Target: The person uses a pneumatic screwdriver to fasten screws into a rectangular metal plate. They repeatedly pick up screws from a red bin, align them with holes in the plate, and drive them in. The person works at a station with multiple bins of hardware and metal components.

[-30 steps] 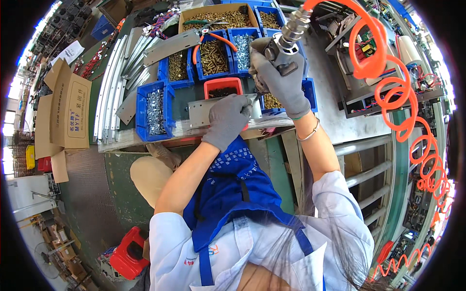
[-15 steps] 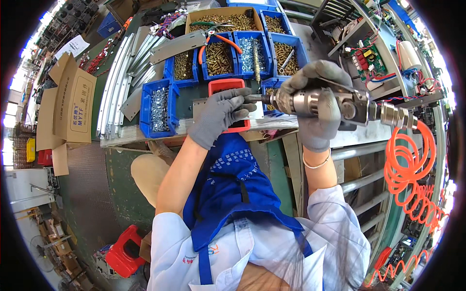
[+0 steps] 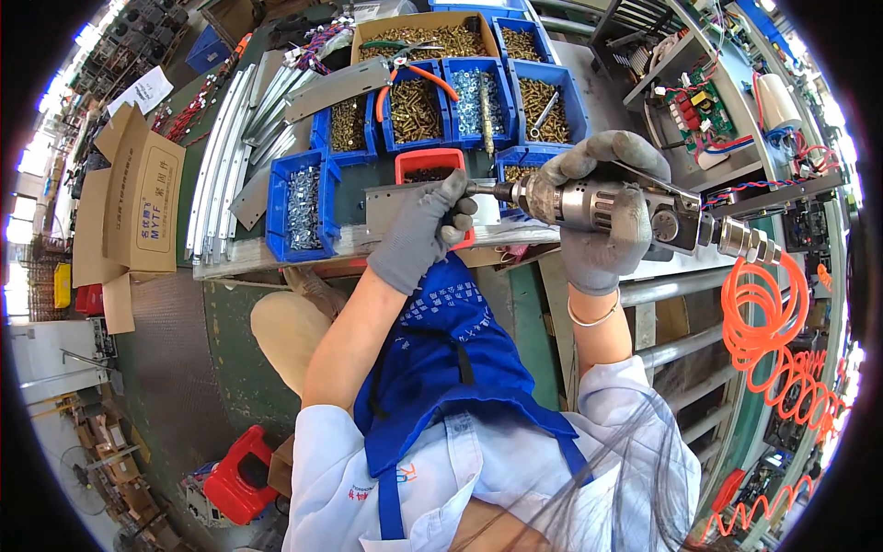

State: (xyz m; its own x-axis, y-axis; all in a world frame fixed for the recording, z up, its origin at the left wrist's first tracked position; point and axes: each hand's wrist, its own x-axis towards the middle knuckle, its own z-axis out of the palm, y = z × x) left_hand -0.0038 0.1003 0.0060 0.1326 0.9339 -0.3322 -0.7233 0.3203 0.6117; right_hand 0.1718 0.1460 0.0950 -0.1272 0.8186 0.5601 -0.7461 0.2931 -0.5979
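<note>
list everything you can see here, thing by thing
metal bracket: one, grey, bench edge, gripped by the left hand
pneumatic screwdriver: one, silver, held level, bit toward the bracket
air hose: one, orange coil, right of bench
parts bins: several, blue, on bench, holding screws
red bin: one, behind the bracket
pliers: one, orange handles, across the bins
cardboard box: one, brown, left
stool: one, red, on floor
left hand: grey glove
right hand: grey glove
</note>
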